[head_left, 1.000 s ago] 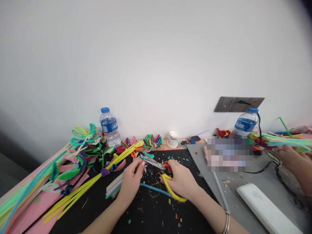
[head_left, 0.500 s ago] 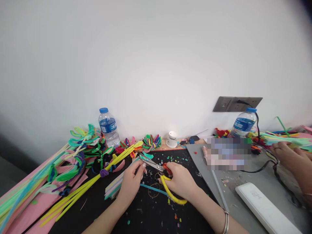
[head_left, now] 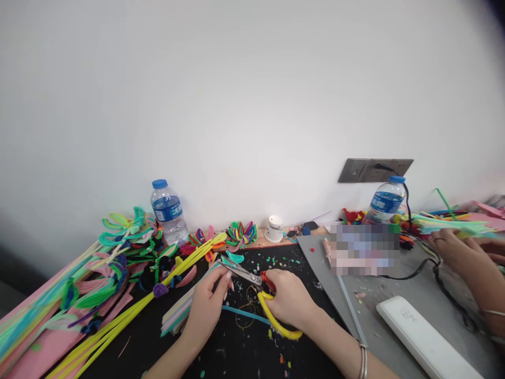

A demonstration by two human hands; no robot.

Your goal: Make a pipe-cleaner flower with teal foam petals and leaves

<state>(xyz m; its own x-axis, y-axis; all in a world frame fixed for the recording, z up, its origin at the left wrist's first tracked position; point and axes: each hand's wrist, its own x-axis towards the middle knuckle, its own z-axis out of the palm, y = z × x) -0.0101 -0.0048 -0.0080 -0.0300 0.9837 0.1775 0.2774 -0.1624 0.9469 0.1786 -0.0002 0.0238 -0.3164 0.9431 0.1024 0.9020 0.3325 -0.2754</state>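
My right hand [head_left: 290, 300] grips a pair of scissors [head_left: 246, 275] with one yellow loop handle and one red handle. The blades point left, their tips at the fingers of my left hand [head_left: 209, 295]. Thumb and forefinger of that hand are pinched together; what lies between them is too small to make out. A curled teal chenille piece [head_left: 233, 257] is just behind the blades. Under and beside my left hand lies a bundle of pastel chenille stems [head_left: 177, 311]. One blue stem [head_left: 248, 314] lies between my wrists on the black mat [head_left: 236, 352].
Yellow stems [head_left: 118, 323] and chenille flowers [head_left: 102, 284] crowd the left side. Bottles [head_left: 168, 210] [head_left: 386, 199], a paper cup [head_left: 273, 229] and another flower [head_left: 241, 234] stand along the wall. At right are a white case [head_left: 418, 334], black cable and another person's hand [head_left: 457, 252].
The view has shifted slightly, so most things sit further left in it. Both hands keep nearly the same pose at the scissors. More of the other person's hands shows at right.
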